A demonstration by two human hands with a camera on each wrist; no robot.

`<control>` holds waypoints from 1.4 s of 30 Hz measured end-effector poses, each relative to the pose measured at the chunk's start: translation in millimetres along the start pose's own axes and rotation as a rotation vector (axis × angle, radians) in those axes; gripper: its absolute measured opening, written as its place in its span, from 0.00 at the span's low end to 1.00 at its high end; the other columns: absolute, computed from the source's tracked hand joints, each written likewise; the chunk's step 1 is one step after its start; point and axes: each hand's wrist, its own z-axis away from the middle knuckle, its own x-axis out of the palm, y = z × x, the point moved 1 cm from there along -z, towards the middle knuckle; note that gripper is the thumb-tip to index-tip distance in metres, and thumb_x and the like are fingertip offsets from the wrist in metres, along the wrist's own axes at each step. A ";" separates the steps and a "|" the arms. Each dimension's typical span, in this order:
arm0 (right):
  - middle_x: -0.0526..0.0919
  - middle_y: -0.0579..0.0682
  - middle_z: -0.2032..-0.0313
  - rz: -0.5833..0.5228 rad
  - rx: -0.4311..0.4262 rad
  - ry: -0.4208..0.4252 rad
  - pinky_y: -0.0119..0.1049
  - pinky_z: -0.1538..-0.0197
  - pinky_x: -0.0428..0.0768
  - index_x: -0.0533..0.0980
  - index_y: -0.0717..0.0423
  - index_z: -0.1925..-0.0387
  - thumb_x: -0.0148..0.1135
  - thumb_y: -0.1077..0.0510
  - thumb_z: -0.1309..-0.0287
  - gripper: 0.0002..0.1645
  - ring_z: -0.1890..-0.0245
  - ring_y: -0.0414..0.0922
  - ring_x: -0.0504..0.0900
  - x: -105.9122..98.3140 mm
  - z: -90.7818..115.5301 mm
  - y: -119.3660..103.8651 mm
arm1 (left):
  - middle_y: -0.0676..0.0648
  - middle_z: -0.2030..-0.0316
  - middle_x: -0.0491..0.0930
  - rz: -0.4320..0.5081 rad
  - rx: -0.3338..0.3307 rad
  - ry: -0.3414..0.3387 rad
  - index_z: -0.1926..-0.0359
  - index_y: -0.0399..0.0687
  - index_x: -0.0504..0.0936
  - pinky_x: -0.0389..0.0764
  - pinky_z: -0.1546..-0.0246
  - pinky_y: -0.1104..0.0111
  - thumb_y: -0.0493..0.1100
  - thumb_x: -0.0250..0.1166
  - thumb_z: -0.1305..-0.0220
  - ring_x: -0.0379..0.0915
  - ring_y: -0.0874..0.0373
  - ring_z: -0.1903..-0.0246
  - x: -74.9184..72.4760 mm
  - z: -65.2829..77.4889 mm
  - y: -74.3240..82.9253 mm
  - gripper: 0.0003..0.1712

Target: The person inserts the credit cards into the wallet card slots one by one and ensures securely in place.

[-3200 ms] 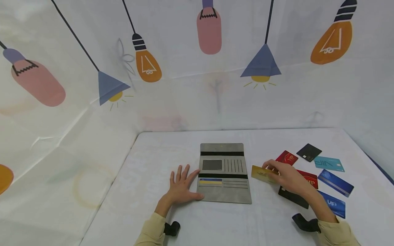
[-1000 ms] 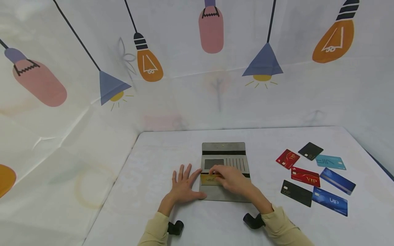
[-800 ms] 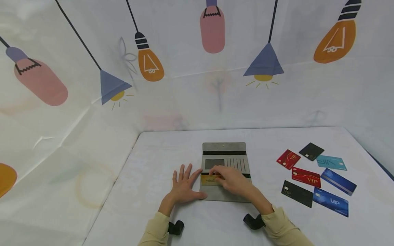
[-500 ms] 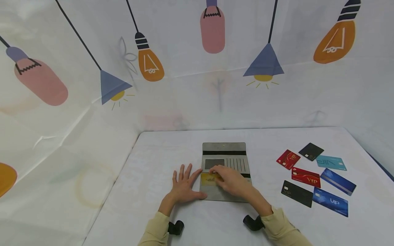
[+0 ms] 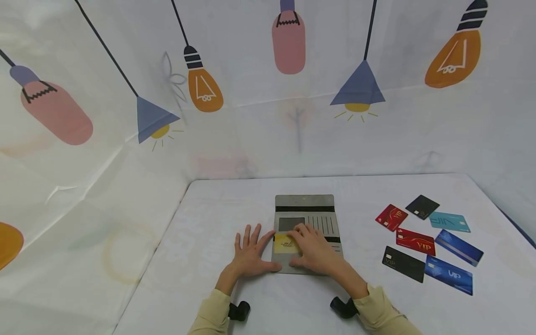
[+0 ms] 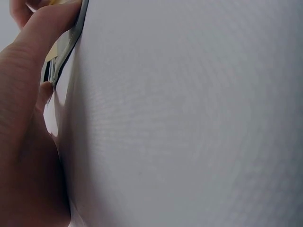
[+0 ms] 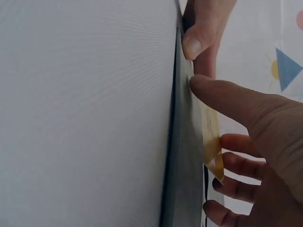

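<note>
A grey card wallet (image 5: 304,200) lies unfolded flat, with dark bands and card slots across it. On its lower half is a gold card (image 5: 286,244), its right part hidden under my right hand (image 5: 316,251). In the right wrist view the fingers touch the raised edge of the gold card (image 7: 211,137), while the thumb (image 7: 222,94) rests apart from them on the wallet's near panel. My left hand (image 5: 250,256) is spread on the table at the wallet's left side, thumb on its lower left corner and index fingertip at its left edge.
To the right several cards lie loose: red ones (image 5: 415,242), black ones (image 5: 403,264), blue ones (image 5: 449,274) and a teal one (image 5: 450,221). They are on a white table (image 5: 217,204), with a lamp-print curtain (image 5: 251,135) behind. Each wrist carries a black camera (image 5: 344,307).
My right hand has brought the gold card leftward from the loose cards onto the wallet. Over the last half second its fingers have loosened and spread over the card. The left hand stays put.
</note>
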 end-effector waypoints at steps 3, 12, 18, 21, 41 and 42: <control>0.72 0.51 0.49 0.008 -0.007 -0.014 0.55 0.48 0.74 0.72 0.57 0.38 0.77 0.39 0.56 0.47 0.49 0.50 0.70 2.0 1.6 0.3 | 0.40 0.22 0.44 -0.001 -0.002 0.004 0.25 0.62 0.59 0.32 0.31 0.35 0.71 0.67 0.49 0.28 0.35 0.24 0.2 0.2 0.2 0.54; 0.70 0.52 0.50 -0.012 0.006 -0.049 0.53 0.52 0.72 0.71 0.58 0.39 0.78 0.40 0.55 0.46 0.51 0.50 0.69 2.3 3.2 -1.2 | 0.40 0.22 0.44 0.000 0.000 0.008 0.25 0.61 0.59 0.33 0.31 0.35 0.70 0.68 0.49 0.29 0.35 0.24 -1.1 0.6 1.8 0.54; 0.70 0.52 0.50 -0.047 0.003 -0.056 0.52 0.52 0.69 0.70 0.57 0.36 0.77 0.40 0.54 0.48 0.51 0.49 0.67 5.5 3.1 -1.0 | 0.40 0.22 0.44 -0.009 -0.004 0.003 0.25 0.61 0.59 0.33 0.31 0.35 0.70 0.68 0.49 0.29 0.36 0.24 -1.6 1.1 1.9 0.53; 0.69 0.53 0.49 -0.049 -0.002 -0.067 0.53 0.51 0.68 0.68 0.57 0.34 0.75 0.37 0.54 0.51 0.50 0.51 0.67 7.8 2.1 -1.5 | 0.40 0.22 0.44 -0.008 -0.003 0.002 0.25 0.61 0.59 0.32 0.31 0.35 0.70 0.67 0.49 0.28 0.36 0.24 -0.3 0.4 1.1 0.54; 0.70 0.51 0.54 -0.037 0.055 -0.069 0.52 0.53 0.68 0.73 0.52 0.41 0.78 0.43 0.53 0.40 0.53 0.49 0.67 9.5 -1.4 -13.1 | 0.41 0.22 0.41 -0.020 -0.003 -0.015 0.24 0.63 0.57 0.31 0.31 0.35 0.71 0.66 0.48 0.26 0.36 0.24 -0.3 -1.5 -0.4 0.54; 0.70 0.51 0.54 -0.033 0.059 -0.067 0.52 0.52 0.68 0.73 0.52 0.41 0.78 0.43 0.53 0.40 0.53 0.50 0.67 9.9 -1.5 -13.8 | 0.41 0.22 0.41 -0.022 -0.006 -0.017 0.24 0.63 0.57 0.31 0.31 0.36 0.71 0.66 0.48 0.26 0.36 0.24 -0.3 -1.3 -0.3 0.54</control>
